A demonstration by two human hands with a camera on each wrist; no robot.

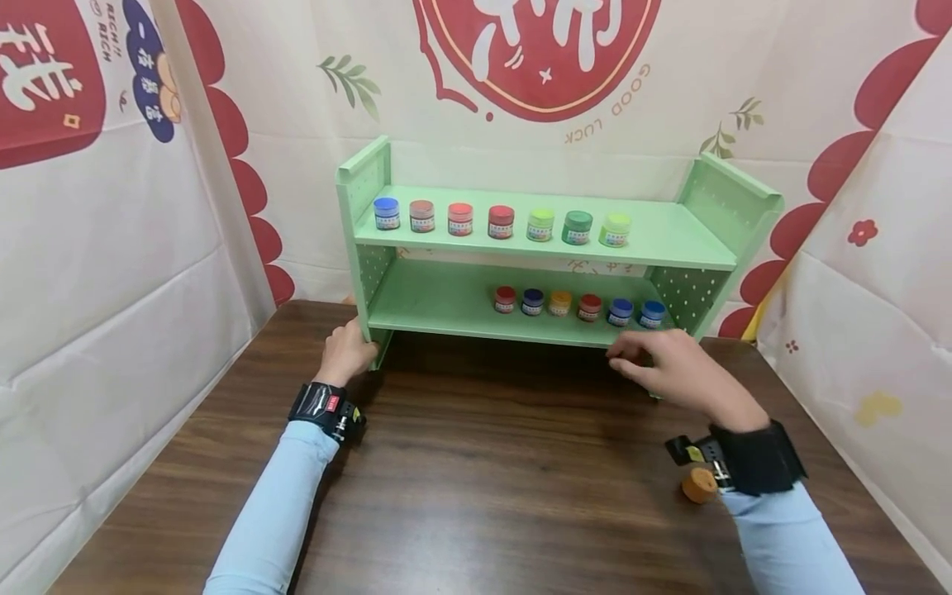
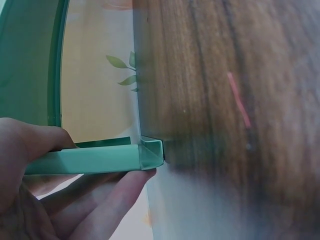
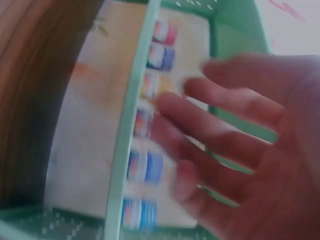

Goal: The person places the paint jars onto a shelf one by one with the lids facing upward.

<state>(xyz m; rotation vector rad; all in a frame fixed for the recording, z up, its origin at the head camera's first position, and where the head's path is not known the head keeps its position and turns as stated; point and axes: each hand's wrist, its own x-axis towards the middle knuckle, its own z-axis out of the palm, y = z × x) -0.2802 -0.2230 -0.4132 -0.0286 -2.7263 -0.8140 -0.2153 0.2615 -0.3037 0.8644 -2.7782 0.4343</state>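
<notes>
A light green two-tier shelf (image 1: 435,293) stands at the back of the table. My left hand (image 1: 346,353) grips its lower left leg, thumb on one side and fingers on the other; the left wrist view shows the leg's folded end (image 2: 152,152) on the table. In front of the lower tier's right end, my right hand (image 1: 680,368) holds nothing, its fingers loosely bent. Nearest to it are a blue paint jar (image 1: 652,314) and a darker blue jar (image 1: 621,312). Blurred fingers overlap a red-labelled jar (image 3: 143,121) in the right wrist view.
Several small paint jars line the upper tier, from a blue one (image 1: 387,213) to a yellow-green one (image 1: 615,230). More stand below, including a yellow jar (image 1: 560,303). A small orange round object (image 1: 699,485) lies on the brown table (image 1: 483,463) by my right wrist.
</notes>
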